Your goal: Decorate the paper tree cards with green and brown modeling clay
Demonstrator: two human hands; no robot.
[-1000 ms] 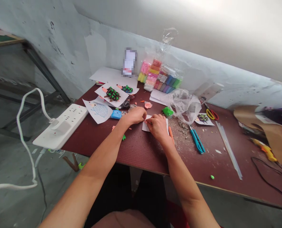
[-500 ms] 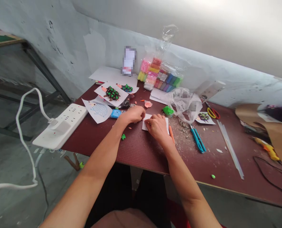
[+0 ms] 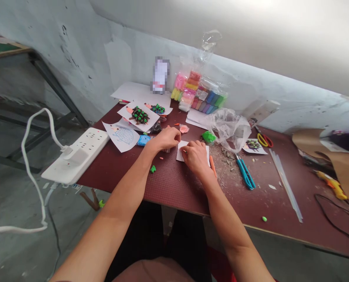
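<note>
A small white paper card (image 3: 180,156) lies on the dark red table, partly covered by my right hand (image 3: 195,154). The fingers of that hand are bent together over the card; whatever is between the tips is too small to make out. My left hand (image 3: 168,138) is just beyond the card's upper left corner, its fingers curled into a pinch with the contents hidden. Close by are pink clay (image 3: 184,129), green clay (image 3: 208,136) and a blue clay packet (image 3: 144,140). An orange stick (image 3: 212,166) lies along the card's right side.
Hedgehog pictures (image 3: 139,116) lie at the left beside a power strip (image 3: 74,156). Packs of coloured clay (image 3: 202,94) and a plastic bag (image 3: 231,127) stand behind. Rightward are seeds (image 3: 227,156), a teal cutter (image 3: 245,172), scissors (image 3: 264,140) and a yellow glue gun (image 3: 331,184).
My left hand has shifted slightly away from the card and its fingertips have lifted a little. My right hand stays over the card almost unchanged.
</note>
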